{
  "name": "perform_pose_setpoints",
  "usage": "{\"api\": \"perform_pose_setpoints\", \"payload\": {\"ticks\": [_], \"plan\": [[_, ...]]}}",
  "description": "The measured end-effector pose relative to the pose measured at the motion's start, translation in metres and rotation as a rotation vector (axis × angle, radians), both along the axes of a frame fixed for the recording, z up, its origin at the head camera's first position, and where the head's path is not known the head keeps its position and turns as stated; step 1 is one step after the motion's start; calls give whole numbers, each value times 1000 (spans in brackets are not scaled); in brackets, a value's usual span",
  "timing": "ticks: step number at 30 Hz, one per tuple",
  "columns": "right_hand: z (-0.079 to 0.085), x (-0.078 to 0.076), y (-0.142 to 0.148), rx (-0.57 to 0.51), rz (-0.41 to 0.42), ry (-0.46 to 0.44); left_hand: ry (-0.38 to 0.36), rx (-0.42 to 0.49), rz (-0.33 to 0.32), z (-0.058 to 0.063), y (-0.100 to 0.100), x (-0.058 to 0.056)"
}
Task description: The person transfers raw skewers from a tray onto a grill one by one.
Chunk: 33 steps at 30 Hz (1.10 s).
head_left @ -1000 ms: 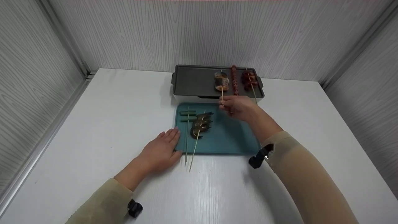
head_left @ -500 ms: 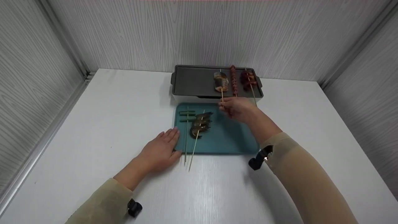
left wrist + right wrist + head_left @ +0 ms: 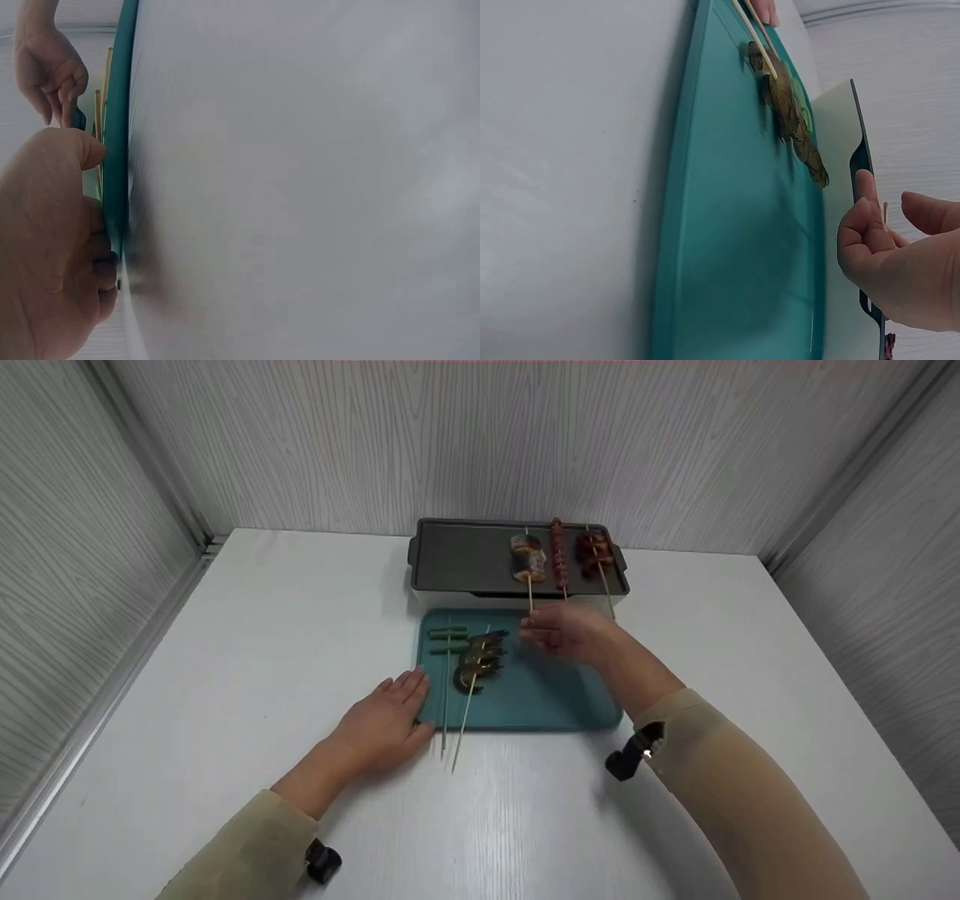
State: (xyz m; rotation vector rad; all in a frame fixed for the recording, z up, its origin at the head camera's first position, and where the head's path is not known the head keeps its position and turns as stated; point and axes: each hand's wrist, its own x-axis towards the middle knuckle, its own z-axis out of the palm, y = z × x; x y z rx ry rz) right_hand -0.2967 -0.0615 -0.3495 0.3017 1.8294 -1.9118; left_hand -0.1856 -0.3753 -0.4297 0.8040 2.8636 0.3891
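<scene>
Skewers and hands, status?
Left hand flat against tray edge. Right hand empty, above tray. Shrimp skewer on tray, path clear.

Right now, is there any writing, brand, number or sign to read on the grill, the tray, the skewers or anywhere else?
None: no words, labels, numbers or signs show in any view.
The dark grill plate, the teal tray, the white table and the grey panelled walls are all plain.
The small black device at the right sleeve shows no readable mark.

White table (image 3: 225,660), grey wood-grain walls (image 3: 450,442)
</scene>
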Motion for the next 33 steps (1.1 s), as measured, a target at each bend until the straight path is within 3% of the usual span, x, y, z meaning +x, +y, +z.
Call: {"api": "perform_pose_setpoints", "payload": {"ticks": [7, 18, 26, 33], "plan": [[0, 19, 14, 67, 47, 56, 11, -22, -2, 0, -1, -3], [-1, 49, 56, 481, 220, 312, 13, -31, -1, -2, -1, -3], [-8, 65, 76, 785, 283, 531, 19, -22, -4, -2, -1, -4], [-15, 75, 88, 965, 364, 626, 21, -23, -2, -1, 0, -3]]}}
